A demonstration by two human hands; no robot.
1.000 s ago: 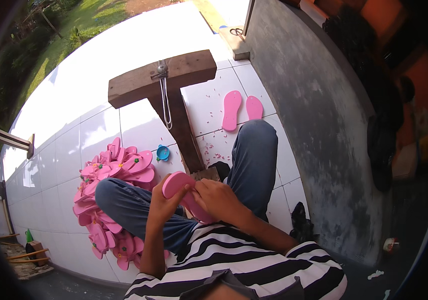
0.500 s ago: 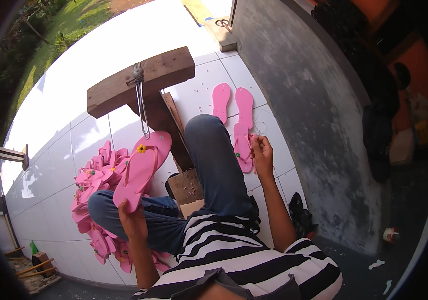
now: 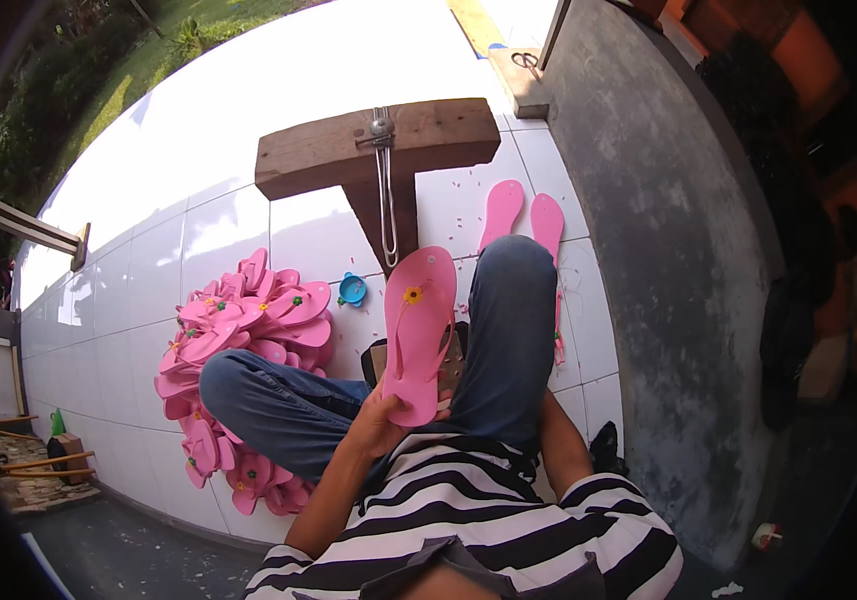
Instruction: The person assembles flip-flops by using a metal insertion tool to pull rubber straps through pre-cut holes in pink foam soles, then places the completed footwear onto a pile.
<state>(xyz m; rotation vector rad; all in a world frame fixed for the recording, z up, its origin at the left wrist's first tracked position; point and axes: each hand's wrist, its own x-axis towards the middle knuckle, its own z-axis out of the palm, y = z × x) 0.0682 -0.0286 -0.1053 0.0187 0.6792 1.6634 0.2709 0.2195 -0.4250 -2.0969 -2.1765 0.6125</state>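
Observation:
My left hand (image 3: 378, 425) is closed round the heel end of a pink flip-flop (image 3: 413, 365), its thumb on the top face. The flip-flop is tilted up between my legs, toe pointing away, with a yellow flower on its strap. Fingertips show at the right edge of its heel; I cannot tell whose hand they belong to. My right forearm (image 3: 563, 445) passes behind my raised right knee, which hides the hand. Just beyond the toe, a long metal loop (image 3: 386, 200) hangs from a T-shaped wooden stand (image 3: 298, 160).
A heap of pink flip-flops (image 3: 238, 320) lies on the white tiles at left. Near it sits a small blue round container (image 3: 352, 290). Pink soles (image 3: 546, 222) lie beyond my right knee, with small pink bits scattered about. A grey wall (image 3: 663, 250) bounds the right side.
My left hand has brought the flip-flop rightward and nearer my body. My right hand has left the flip-flop on the floor and gone behind my knee. The whole view has shifted.

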